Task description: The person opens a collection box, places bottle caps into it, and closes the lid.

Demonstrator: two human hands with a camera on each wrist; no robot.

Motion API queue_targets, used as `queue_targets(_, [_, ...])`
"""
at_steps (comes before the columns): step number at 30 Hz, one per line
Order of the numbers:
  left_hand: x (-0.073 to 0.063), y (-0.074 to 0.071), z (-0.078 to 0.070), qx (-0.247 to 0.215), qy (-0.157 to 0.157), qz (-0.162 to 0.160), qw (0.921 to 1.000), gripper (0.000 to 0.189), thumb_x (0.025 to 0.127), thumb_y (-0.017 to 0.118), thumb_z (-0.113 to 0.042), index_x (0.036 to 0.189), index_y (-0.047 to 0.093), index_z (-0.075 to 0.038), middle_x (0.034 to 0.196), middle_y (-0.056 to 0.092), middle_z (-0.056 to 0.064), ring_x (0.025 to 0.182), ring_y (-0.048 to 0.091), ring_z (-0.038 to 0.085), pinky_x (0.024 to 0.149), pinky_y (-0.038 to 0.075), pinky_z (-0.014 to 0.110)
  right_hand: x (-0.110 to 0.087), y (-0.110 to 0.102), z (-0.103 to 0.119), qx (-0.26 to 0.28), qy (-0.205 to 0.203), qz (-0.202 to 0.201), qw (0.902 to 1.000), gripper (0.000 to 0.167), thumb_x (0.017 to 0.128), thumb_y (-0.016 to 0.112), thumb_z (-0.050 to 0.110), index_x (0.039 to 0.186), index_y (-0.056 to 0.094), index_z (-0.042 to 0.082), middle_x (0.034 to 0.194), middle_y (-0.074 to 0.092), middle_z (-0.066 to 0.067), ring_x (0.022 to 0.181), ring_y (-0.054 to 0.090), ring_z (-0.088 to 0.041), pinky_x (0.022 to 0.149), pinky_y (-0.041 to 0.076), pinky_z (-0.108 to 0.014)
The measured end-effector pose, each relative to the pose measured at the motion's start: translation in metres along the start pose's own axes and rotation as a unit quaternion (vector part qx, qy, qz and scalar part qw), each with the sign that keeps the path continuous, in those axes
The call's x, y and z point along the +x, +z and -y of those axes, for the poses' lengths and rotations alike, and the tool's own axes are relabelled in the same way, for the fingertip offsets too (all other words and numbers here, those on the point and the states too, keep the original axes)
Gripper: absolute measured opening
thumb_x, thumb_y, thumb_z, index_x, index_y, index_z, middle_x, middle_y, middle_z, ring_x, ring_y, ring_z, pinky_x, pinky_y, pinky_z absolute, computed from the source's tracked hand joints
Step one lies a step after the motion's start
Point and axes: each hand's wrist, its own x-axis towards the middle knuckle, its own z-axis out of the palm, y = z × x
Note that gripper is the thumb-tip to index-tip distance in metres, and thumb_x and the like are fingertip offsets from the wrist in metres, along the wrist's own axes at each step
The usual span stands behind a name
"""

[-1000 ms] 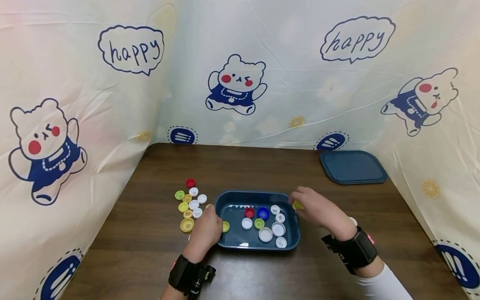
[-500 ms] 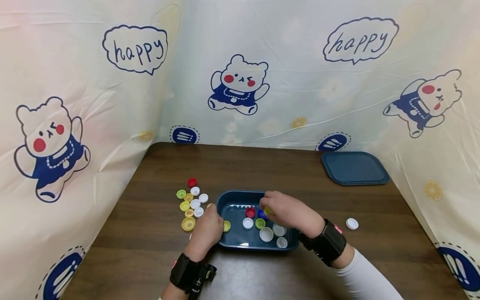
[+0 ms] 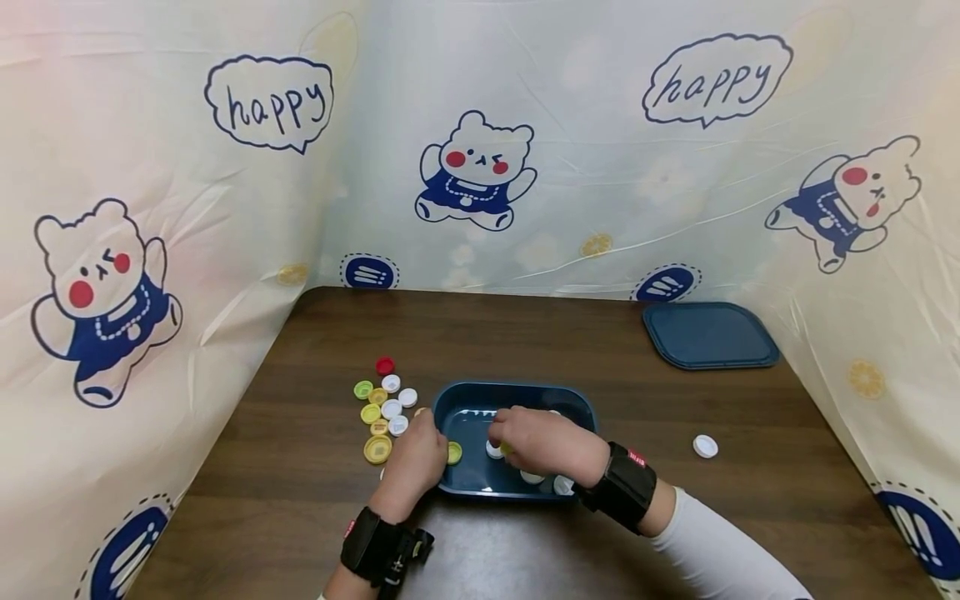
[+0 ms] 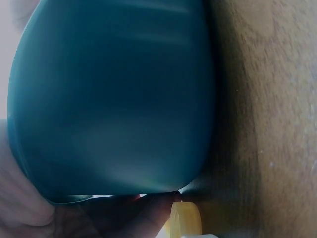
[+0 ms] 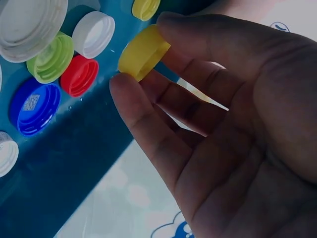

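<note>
"At left?"
"Bottle caps (image 3: 391, 408) cluster on the counter (image 3: 270, 467), beside a left hand (image 3: 411, 461) gripping the blue tray (image 3: 468, 425) by its rim."
"And right?"
"A right hand (image 3: 546, 442) pinches a yellow cap (image 5: 143, 52) over the tray; one white cap (image 3: 705, 447) lies beyond."

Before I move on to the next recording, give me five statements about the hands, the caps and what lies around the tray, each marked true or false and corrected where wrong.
1. The right hand pinches a yellow cap. True.
2. The left hand is at the right end of the tray. False: it is at the left end.
3. A red cap and a blue cap lie inside the tray. True.
4. The lone cap to the tray's right is green. False: it is white.
5. A flat blue panel lies farther back than the tray. True.
</note>
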Motion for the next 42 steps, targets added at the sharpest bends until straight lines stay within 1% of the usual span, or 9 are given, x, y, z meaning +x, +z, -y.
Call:
queue_targets(6, [0.001, 0.0, 0.0, 0.001, 0.001, 0.004, 1.0, 0.036, 0.1, 0.051, -0.009, 0.131, 0.05, 0.011, 0.116, 0.059, 0.02, 0.094, 0.06, 0.027, 0.088, 0.054, 0.05, 0.001, 0.0, 0.001, -0.002, 0.001, 0.012, 0.9999, 0.026, 0.091, 0.076, 0.019, 0.117, 0.07, 0.015, 0.107, 0.065, 0.001, 0.086, 0.054, -0.009, 0.075, 0.051, -0.023])
queue_targets(17, [0.002, 0.0, -0.001, -0.001, -0.002, 0.002, 1.0, 0.033, 0.101, 0.05, -0.009, 0.128, 0.051, 0.01, 0.113, 0.059, 0.019, 0.091, 0.059, 0.026, 0.085, 0.055, 0.048, -0.013, -0.01, -0.012, 0.031, 0.029, -0.013, 0.999, 0.037, 0.092, 0.076, 0.021, 0.127, 0.067, 0.012, 0.113, 0.066, -0.005, 0.092, 0.058, -0.012, 0.081, 0.054, -0.029])
queue_targets(21, [0.002, 0.0, -0.002, 0.0, -0.003, 0.002, 1.0, 0.033, 0.101, 0.05, -0.009, 0.129, 0.051, 0.01, 0.114, 0.059, 0.02, 0.091, 0.059, 0.026, 0.085, 0.055, 0.048, -0.026, -0.015, -0.025, 0.048, 0.053, -0.05, 0.9962, 0.037, 0.093, 0.074, 0.024, 0.127, 0.067, 0.011, 0.113, 0.064, -0.006, 0.095, 0.059, -0.015, 0.084, 0.055, -0.033])
queue_targets(25, [0.002, 0.0, -0.002, 0.0, -0.003, 0.005, 1.0, 0.035, 0.101, 0.05, -0.009, 0.131, 0.05, 0.01, 0.116, 0.059, 0.02, 0.093, 0.059, 0.026, 0.085, 0.055, 0.048, -0.048, -0.018, -0.045, 0.058, 0.078, -0.109, 0.9893, 0.034, 0.095, 0.071, 0.022, 0.127, 0.066, 0.011, 0.119, 0.064, -0.007, 0.107, 0.061, -0.019, 0.09, 0.055, -0.04])
queue_targets(29, [0.002, 0.001, -0.002, 0.001, 0.0, 0.006, 1.0, 0.037, 0.101, 0.05, -0.01, 0.133, 0.049, 0.01, 0.119, 0.059, 0.021, 0.095, 0.06, 0.027, 0.088, 0.055, 0.049, -0.079, -0.015, -0.075, 0.055, 0.118, -0.19, 0.9732, 0.034, 0.094, 0.071, 0.015, 0.126, 0.066, 0.008, 0.126, 0.063, -0.012, 0.119, 0.058, -0.03, 0.097, 0.051, -0.05])
queue_targets(32, [0.002, 0.001, -0.002, 0.001, 0.0, 0.003, 1.0, 0.037, 0.102, 0.05, -0.01, 0.133, 0.049, 0.01, 0.12, 0.059, 0.021, 0.096, 0.06, 0.027, 0.089, 0.054, 0.049, -0.104, -0.008, -0.102, 0.053, 0.162, -0.215, 0.9615, 0.035, 0.093, 0.07, 0.011, 0.126, 0.065, 0.003, 0.128, 0.061, -0.019, 0.122, 0.054, -0.039, 0.1, 0.046, -0.057])
queue_targets(35, [0.001, -0.001, -0.002, 0.001, -0.003, 0.003, 1.0, 0.038, 0.102, 0.049, -0.01, 0.134, 0.049, 0.01, 0.12, 0.059, 0.021, 0.097, 0.06, 0.028, 0.09, 0.054, 0.05, -0.13, 0.004, -0.127, 0.062, 0.209, -0.195, 0.9563, 0.038, 0.094, 0.068, 0.011, 0.129, 0.062, -0.003, 0.129, 0.057, -0.027, 0.122, 0.048, -0.048, 0.1, 0.04, -0.062])
queue_targets(39, [0.0, -0.002, -0.001, 0.002, -0.006, 0.007, 1.0, 0.04, 0.102, 0.049, -0.01, 0.136, 0.048, 0.011, 0.123, 0.058, 0.022, 0.1, 0.06, 0.029, 0.092, 0.053, 0.051, -0.159, 0.025, -0.151, 0.092, 0.261, -0.138, 0.9511, 0.045, 0.095, 0.068, 0.015, 0.133, 0.056, -0.008, 0.132, 0.05, -0.036, 0.123, 0.043, -0.058, 0.102, 0.036, -0.066])
queue_targets(42, [-0.001, -0.002, -0.001, 0.004, -0.004, 0.009, 0.9999, 0.041, 0.102, 0.05, -0.01, 0.137, 0.047, 0.011, 0.124, 0.058, 0.022, 0.101, 0.06, 0.029, 0.093, 0.053, 0.051, -0.173, 0.039, -0.163, 0.121, 0.29, -0.099, 0.9442, 0.054, 0.094, 0.069, 0.019, 0.135, 0.051, -0.011, 0.134, 0.045, -0.041, 0.123, 0.04, -0.061, 0.098, 0.038, -0.067])
